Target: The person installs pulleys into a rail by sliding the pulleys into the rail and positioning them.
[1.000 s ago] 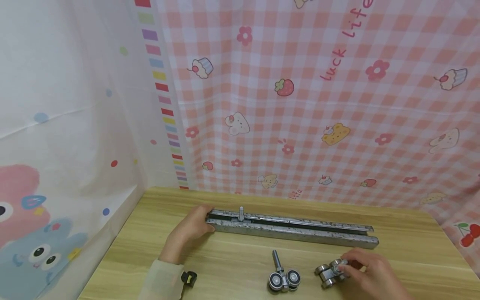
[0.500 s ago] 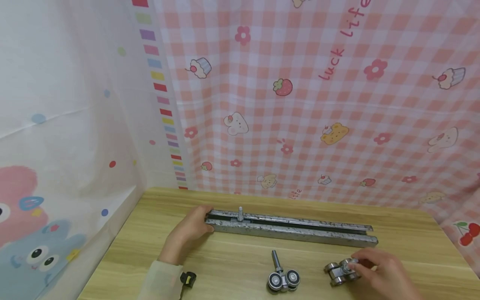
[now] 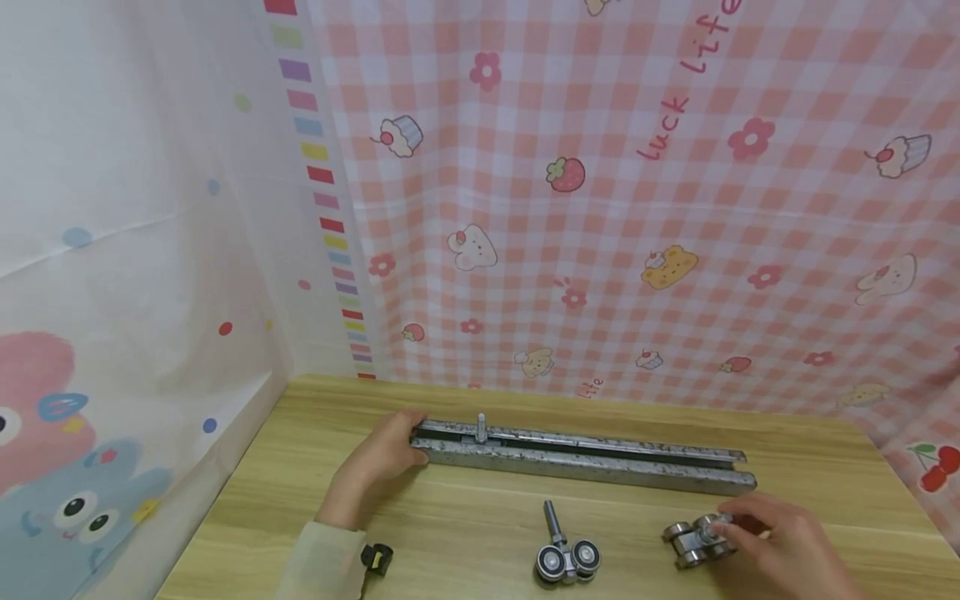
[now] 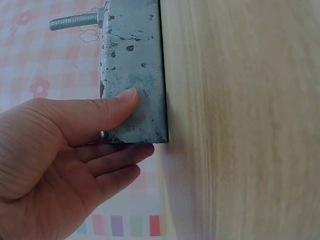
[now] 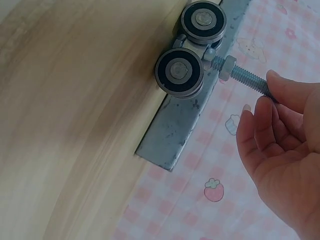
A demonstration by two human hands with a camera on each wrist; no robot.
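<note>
A grey metal track (image 3: 600, 469) with a slot along its top lies across the wooden table. My left hand (image 3: 386, 454) grips its left end; in the left wrist view the thumb presses the near face and the fingers go round the end. A threaded bolt (image 3: 482, 427) sticks up from the slot near that end. My right hand (image 3: 780, 537) pinches the threaded bolt of a four-wheeled roller trolley (image 3: 697, 540), just in front of the track's right end. In the right wrist view the trolley's wheels (image 5: 179, 71) show with a nut on the bolt.
A second roller trolley (image 3: 567, 560) stands on the table between the hands, its bolt tilted up and back. A small black clip-like piece (image 3: 377, 558) is beside the left sleeve. Checked cloth (image 3: 600, 250) hangs behind the table (image 3: 465, 517).
My right hand has moved to the right with the roller trolley, toward the track's right end. The left hand stays on the track, and the other trolley has kept its place.
</note>
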